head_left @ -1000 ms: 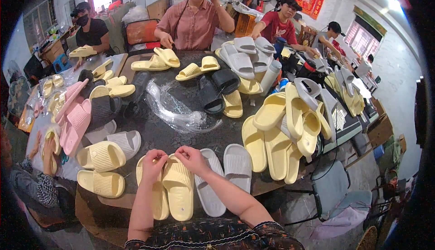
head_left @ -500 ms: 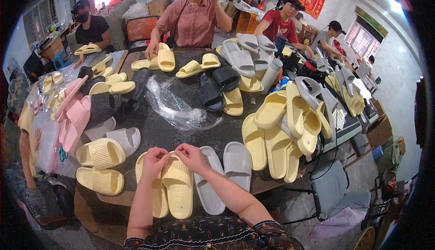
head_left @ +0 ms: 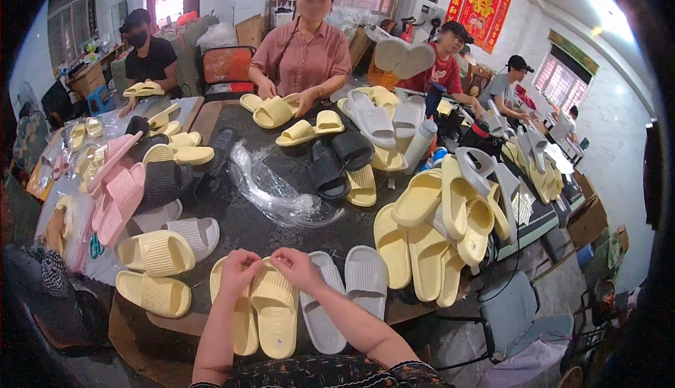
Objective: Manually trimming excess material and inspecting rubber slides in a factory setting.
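Note:
Close in front of me a pair of yellow slippers (head_left: 276, 314) lies side by side, toes away from me. Over their toe ends, my left hand (head_left: 240, 271) and my right hand (head_left: 295, 268) are closed, with thumbs and fingertips pinched near each other. Whatever they pinch, if anything, is too small to make out. My right forearm crosses above a pair of grey slippers (head_left: 365, 275). Left of my hands lie another yellow pair (head_left: 156, 253) and a grey slipper (head_left: 194, 235).
Clear plastic bags (head_left: 278, 195) lie mid-table beside black slippers (head_left: 329, 170). A heap of yellow and grey slippers (head_left: 425, 254) stands at right, pink slippers (head_left: 119, 205) at left. Across the table a person (head_left: 302, 57) handles yellow slippers. A chair (head_left: 510, 311) stands at right.
My view has tilted up slightly. My hands stay pinched over the yellow slippers. The person opposite has lowered a raised hand to the slippers. A light-coloured pair now appears raised at the back right.

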### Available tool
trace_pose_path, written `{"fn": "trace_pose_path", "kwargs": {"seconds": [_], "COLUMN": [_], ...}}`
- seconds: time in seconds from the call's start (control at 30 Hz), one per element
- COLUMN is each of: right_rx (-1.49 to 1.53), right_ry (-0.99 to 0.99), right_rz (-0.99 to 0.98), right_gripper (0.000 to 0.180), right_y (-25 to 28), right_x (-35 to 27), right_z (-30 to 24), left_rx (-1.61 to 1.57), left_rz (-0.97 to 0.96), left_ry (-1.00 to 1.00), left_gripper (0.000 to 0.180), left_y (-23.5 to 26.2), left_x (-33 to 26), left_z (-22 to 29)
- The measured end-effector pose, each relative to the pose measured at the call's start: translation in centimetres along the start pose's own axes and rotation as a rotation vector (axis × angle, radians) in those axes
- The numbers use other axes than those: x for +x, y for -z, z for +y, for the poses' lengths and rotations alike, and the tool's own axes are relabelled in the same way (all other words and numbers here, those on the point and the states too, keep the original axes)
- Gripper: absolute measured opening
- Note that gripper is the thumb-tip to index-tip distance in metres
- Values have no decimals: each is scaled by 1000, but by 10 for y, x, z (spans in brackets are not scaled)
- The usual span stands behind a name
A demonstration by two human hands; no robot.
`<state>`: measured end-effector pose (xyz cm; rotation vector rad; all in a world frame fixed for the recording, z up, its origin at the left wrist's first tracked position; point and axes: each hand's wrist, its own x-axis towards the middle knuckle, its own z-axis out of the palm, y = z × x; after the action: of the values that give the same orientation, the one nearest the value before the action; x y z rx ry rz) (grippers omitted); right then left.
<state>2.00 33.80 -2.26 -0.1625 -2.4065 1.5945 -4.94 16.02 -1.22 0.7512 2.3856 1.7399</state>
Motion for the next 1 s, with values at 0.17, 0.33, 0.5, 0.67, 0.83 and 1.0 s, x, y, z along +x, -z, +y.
{"fn": "trace_pose_path", "kwargs": {"seconds": [0.17, 0.33, 0.5, 0.67, 0.83, 1.0], "right_rx": [44, 31, 49, -40, 46, -45], "right_ry": [31, 33, 18, 136, 4, 111], "right_rz": [33, 0, 13, 12, 50, 12], "right_gripper": [18, 16, 17, 18, 18, 18], "right_y": [-5, 0, -2, 0, -3, -4], "right_x": [3, 2, 2, 2, 2, 3], "right_z": [8, -1, 2, 1, 5, 6], "left_rx": [116, 78, 76, -48, -1, -161], "left_rz": [-16, 14, 11, -31, 8, 12], "left_ry": [-102, -50, -53, 77, -8, 126], "left_gripper": [9, 10, 12, 11, 11, 9], "left_y": [0, 0, -2, -2, -5, -3], "left_x": [3, 2, 2, 1, 3, 2], "left_z": [2, 0, -5, 0, -13, -9]}}
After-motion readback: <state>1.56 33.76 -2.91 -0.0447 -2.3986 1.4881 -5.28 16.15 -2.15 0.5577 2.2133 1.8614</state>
